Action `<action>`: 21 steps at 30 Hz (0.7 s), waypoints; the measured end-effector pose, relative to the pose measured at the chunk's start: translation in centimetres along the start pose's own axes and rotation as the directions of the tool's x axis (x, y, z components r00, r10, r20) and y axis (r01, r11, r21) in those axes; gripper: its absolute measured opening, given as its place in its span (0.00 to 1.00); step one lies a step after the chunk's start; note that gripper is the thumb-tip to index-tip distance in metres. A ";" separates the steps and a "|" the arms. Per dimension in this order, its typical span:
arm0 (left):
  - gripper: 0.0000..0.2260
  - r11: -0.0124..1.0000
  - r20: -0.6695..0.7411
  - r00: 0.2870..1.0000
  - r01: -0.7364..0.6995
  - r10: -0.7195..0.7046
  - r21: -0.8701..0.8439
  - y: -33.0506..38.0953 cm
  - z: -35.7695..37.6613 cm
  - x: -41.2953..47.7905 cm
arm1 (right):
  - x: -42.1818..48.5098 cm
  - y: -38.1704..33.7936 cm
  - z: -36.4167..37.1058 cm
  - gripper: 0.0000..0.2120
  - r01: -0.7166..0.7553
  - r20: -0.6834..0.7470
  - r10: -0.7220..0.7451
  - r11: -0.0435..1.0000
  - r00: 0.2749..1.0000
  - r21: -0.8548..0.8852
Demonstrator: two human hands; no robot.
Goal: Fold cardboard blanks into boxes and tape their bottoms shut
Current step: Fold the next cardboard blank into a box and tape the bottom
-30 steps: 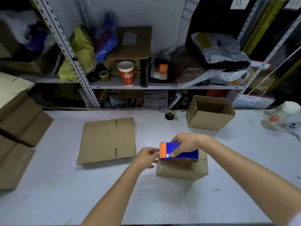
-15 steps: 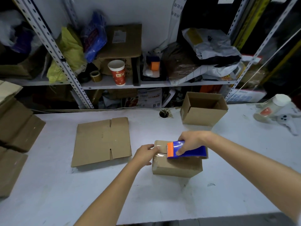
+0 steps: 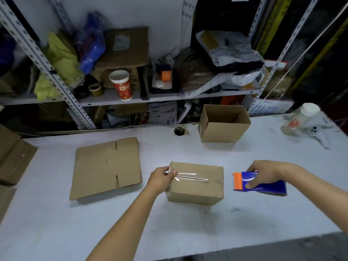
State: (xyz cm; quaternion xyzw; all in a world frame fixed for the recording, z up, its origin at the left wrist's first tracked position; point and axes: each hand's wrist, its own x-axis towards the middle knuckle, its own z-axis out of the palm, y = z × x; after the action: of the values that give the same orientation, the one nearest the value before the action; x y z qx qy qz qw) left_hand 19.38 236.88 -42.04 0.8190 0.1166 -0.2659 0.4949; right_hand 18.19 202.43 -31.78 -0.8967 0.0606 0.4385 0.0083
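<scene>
Left hand (image 3: 162, 178) grips taped box (image 3: 195, 189); open box (image 3: 224, 130) behind.

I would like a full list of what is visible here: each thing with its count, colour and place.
taped box: 1, brown, table centre, clear tape along its top
tape dispenser: 1, blue and orange, right of the taped box
cardboard blank: 1, brown, flat, left of the taped box
open box: 1, brown, table's far side
jar: 1, clear with white lid, table's far right
paper cup: 1, red and white, on shelf
tape roll: 1, brownish, shelf, left of the paper cup
table: 1, white
left hand: 1, holds the taped box's left end
right hand: 1, grips the tape dispenser
</scene>
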 end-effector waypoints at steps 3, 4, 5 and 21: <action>0.18 1.000 0.037 0.999 0.010 -0.010 -0.003 0.2 0.0 0.0 | 2.2 -1.4 1.9 0.25 0.059 -0.011 -0.058 0.992 0.998 0.113; 0.19 1.000 0.047 0.999 0.016 -0.015 -0.009 0.1 -0.1 -0.2 | 2.7 -1.6 2.0 0.26 0.077 -0.018 -0.075 0.989 0.997 0.128; 0.19 1.000 0.051 0.999 0.018 -0.017 -0.015 0.0 -0.1 -0.2 | 2.8 -1.7 1.9 0.26 0.087 -0.026 -0.084 0.987 0.996 0.132; 0.15 0.994 0.121 0.991 0.070 -0.060 -0.088 0.3 0.1 -1.4 | 3.3 -1.8 4.7 0.25 0.152 -0.237 -0.156 0.988 0.959 -0.038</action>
State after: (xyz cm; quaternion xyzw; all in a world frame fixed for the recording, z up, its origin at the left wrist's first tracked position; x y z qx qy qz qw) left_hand 18.36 236.78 -41.11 0.7739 0.1259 -0.3243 0.5293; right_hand 16.72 204.25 -37.38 -0.9449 -0.0129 0.3259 0.0265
